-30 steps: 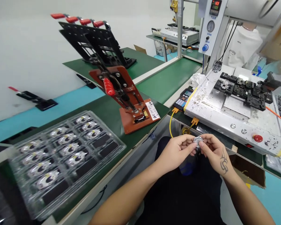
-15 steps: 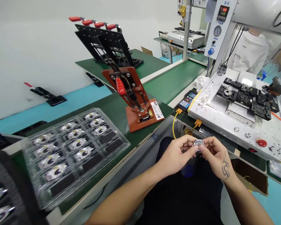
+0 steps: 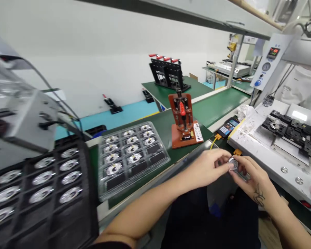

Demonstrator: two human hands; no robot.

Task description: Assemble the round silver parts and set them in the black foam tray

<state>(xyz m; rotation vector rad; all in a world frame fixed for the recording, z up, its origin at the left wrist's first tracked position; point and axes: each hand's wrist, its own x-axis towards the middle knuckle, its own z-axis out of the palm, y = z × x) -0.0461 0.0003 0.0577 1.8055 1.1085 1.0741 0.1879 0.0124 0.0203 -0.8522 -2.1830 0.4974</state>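
Head camera view: both hands are meeting in front of the clamp fixture (image 3: 185, 121), nearer the wearer and a little to its right. Left hand (image 3: 208, 167) is gripping a small round metal part (image 3: 232, 164) between thumb and fingers. Right hand (image 3: 256, 178) is closing its bent fingers and thumb around the other side of the part, so the piece is sitting between both sets of fingertips, above the lap. Its finer details are too small to tell.

Just left of the clamp fixture, a clear tray (image 3: 138, 168) is lying on the green bench (image 3: 163, 126) and holding rows of shiny metal pieces, with several dark compartments showing along its near side. Farther left, a black tray (image 3: 64, 221) is carrying more round metal pieces. Right of the clamp fixture, a keypad device (image 3: 226, 128) is resting beside a white machine (image 3: 251, 138), which is supporting black jigs (image 3: 287, 129). Crumpled white tissue (image 3: 245, 112) is lying by the machine's far edge. Behind the clamp fixture, a black rack (image 3: 168, 72) with red handles is standing on another green table (image 3: 200, 86).
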